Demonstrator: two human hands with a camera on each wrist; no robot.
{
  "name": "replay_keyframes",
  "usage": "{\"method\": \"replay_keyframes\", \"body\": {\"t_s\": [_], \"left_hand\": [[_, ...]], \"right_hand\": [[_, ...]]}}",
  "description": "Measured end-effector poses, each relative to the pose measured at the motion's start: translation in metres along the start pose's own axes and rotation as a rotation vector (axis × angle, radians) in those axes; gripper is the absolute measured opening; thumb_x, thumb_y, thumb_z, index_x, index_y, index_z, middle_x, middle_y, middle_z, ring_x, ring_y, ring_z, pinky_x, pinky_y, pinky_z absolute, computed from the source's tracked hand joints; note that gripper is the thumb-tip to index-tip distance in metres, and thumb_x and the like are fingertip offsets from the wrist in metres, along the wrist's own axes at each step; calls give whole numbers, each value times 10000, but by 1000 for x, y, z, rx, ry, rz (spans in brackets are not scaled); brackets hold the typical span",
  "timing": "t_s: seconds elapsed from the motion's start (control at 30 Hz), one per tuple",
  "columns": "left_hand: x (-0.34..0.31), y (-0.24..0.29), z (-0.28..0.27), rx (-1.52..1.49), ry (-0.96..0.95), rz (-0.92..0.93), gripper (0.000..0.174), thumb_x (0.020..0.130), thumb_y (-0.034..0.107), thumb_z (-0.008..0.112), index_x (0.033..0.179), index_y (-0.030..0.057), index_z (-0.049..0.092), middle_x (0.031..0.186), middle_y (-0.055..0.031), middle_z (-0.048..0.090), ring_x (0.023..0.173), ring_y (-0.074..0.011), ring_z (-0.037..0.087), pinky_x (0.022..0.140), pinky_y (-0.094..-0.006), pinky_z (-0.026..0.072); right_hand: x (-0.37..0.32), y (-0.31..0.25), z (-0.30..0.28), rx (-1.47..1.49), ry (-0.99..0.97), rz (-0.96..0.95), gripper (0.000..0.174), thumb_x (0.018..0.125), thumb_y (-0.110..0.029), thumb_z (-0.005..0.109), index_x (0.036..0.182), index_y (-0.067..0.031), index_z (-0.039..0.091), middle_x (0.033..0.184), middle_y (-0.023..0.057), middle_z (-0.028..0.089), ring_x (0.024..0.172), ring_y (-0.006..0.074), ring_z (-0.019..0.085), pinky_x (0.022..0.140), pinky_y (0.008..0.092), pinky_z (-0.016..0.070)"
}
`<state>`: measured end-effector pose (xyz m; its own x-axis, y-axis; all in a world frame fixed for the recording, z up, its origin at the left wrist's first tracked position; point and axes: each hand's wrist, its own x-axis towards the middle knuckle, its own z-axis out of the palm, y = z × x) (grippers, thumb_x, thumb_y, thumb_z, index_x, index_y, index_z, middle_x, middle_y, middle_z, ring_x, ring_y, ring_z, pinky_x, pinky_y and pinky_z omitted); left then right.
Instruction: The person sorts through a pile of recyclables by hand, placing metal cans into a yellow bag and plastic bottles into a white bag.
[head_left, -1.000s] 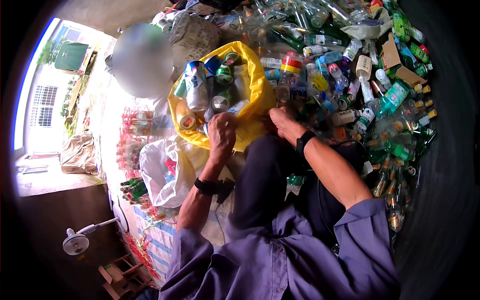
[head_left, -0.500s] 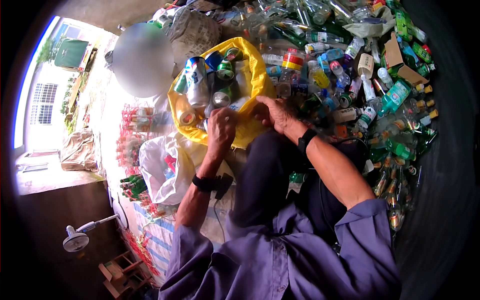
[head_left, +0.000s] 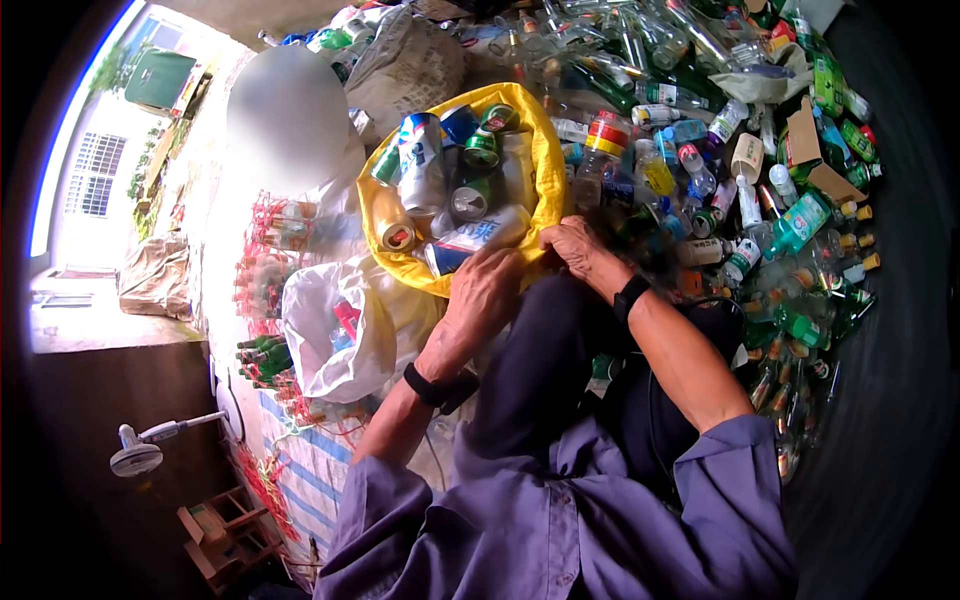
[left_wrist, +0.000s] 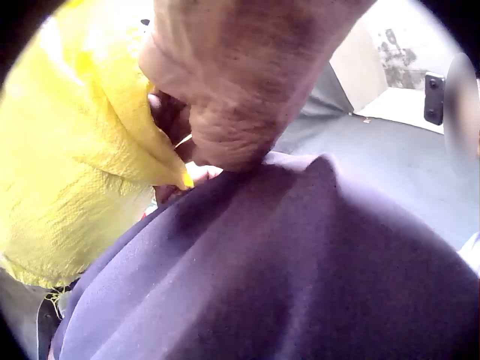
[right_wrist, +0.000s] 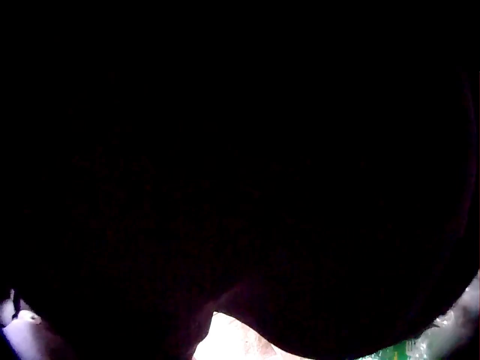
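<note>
A yellow woven bag (head_left: pixel 548 150), its rim folded out, stands wide at the top and is full of drink cans. Nearest the hands, a silver and blue can (head_left: pixel 478 240) lies on its side. My left hand (head_left: pixel 483 295) grips the bag's near edge; in the left wrist view its curled fingers hold a pulled fold of yellow cloth (left_wrist: pixel 82 165). Beside it, my right hand (head_left: pixel 583 250) pinches the rim at the near right, its fingertips partly hidden. The right wrist view is mostly dark.
Many plastic and glass bottles (head_left: pixel 690 185) are heaped on the right. A white bag (head_left: pixel 315 310) stands left of the yellow one, near red-netted bottles (head_left: pixel 270 285). Behind is a full woven sack (head_left: pixel 410 65). My bent knee (head_left: pixel 535 340) is right below the hands.
My left hand has slid right along the near rim, closer to the right hand. The right hand's raised thumb has come down onto the edge. The near can now shows more fully.
</note>
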<state>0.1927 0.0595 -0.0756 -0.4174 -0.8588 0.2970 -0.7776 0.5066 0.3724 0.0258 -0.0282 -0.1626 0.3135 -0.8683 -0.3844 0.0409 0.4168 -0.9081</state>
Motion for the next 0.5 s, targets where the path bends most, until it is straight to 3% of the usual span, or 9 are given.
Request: {"method": "replay_keyframes", "body": {"t_s": [0.1, 0.23, 0.3, 0.33, 0.5], "left_hand": [[7, 4, -4, 51, -140, -172, 191, 867, 85, 586, 1043, 41, 647, 1093, -162, 705, 1088, -358, 649, 890, -439, 541], [21, 11, -8, 8, -122, -248, 204, 888, 122, 572, 1072, 60, 633, 1051, -172, 712, 1030, -361, 664, 818, -453, 551], [22, 7, -3, 89, -291, -370, 214, 868, 125, 608, 1074, 72, 618, 990, -163, 719, 951, -369, 679, 752, -469, 545], [22, 3, 1, 88, -287, -371, 214, 868, 125, 608, 1074, 72, 618, 990, -163, 719, 951, -369, 679, 752, -469, 545], [21, -6, 11, 55, -243, -387, 111, 851, 159, 664, 920, 81, 629, 839, -135, 705, 793, -350, 694, 663, -460, 537]], "right_hand": [[1, 3, 2, 133, 35, 16, 132, 649, -101, 676, 640, 5, 597, 654, 54, 591, 607, 162, 564, 563, 313, 443], [8, 12, -3, 68, 22, 3, 142, 648, -88, 686, 721, 28, 651, 686, 56, 622, 620, 162, 571, 587, 306, 454], [6, 13, -5, 22, -1, -8, 169, 655, -72, 689, 782, 39, 684, 707, 42, 637, 653, 154, 578, 623, 293, 463], [6, 11, -7, 5, -34, -10, 183, 670, -100, 690, 783, 44, 687, 709, 46, 641, 664, 148, 580, 629, 294, 461], [-19, -25, -2, -123, -70, -61, 257, 728, -202, 684, 794, 45, 699, 718, 57, 647, 686, 136, 586, 655, 301, 460]]}}
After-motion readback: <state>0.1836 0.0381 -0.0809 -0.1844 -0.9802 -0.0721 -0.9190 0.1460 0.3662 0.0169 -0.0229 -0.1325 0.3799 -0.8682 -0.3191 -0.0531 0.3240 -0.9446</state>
